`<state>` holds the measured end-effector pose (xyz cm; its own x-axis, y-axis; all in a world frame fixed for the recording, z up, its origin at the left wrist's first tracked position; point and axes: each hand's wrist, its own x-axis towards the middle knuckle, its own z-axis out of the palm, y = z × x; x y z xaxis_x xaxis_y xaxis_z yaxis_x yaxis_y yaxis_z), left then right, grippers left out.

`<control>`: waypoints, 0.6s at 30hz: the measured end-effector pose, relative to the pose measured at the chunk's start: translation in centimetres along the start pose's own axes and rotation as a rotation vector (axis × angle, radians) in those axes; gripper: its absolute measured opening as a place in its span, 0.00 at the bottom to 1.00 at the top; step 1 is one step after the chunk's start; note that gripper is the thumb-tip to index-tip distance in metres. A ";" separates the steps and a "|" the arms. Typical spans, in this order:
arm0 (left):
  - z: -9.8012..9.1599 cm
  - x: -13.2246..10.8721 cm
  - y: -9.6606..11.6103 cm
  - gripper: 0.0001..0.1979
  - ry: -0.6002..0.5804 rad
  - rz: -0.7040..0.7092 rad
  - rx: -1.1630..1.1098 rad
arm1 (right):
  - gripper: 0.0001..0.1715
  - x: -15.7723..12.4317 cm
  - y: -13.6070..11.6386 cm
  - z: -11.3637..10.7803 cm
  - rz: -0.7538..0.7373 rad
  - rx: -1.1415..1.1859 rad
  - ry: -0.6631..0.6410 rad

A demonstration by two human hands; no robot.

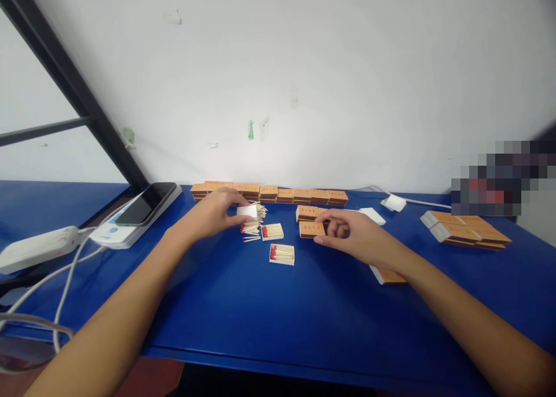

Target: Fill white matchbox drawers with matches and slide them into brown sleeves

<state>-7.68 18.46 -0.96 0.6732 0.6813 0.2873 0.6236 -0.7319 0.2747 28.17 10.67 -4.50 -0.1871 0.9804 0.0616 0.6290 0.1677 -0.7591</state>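
My left hand [217, 210] pinches a small white matchbox tray [247, 212] between thumb and fingers, its plain side facing up. Below and behind that tray lies a heap of red-tipped matches [251, 229]. Two open trays filled with matches rest on the blue table: one tray [273, 232] right of the heap, another tray [282, 254] closer to me. Farther right, my right hand [350, 230] grips an orange matchbox [311, 229] by its right end. Just behind it sit more orange matchboxes [307, 212], partly covered by my fingers.
A row of stacked matchboxes [284, 196] runs along the wall. Another stack [471, 229] stands at the right, and a matchbox [391, 276] lies partly under my right forearm. At the left are a phone [147, 203], a power strip [39, 247] and white cables. A blurred patch covers the far right.
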 end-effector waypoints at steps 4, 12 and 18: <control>0.4 0.0 0.6 0.15 0.079 0.045 0.029 | 0.31 0.8 0.3 -0.8 -0.057 -0.017 0.202; 1.3 0.4 2.9 0.15 0.222 0.139 0.027 | 0.31 3.2 0.7 0.1 -0.082 -0.238 0.232; 1.6 0.4 3.5 0.14 0.263 0.133 0.016 | 0.31 1.7 -0.7 0.6 -0.171 -0.190 0.305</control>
<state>-4.59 16.20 -1.34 0.6243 0.5562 0.5485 0.5445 -0.8133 0.2049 26.94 12.19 -4.27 -0.0867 0.9174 0.3884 0.7416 0.3197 -0.5897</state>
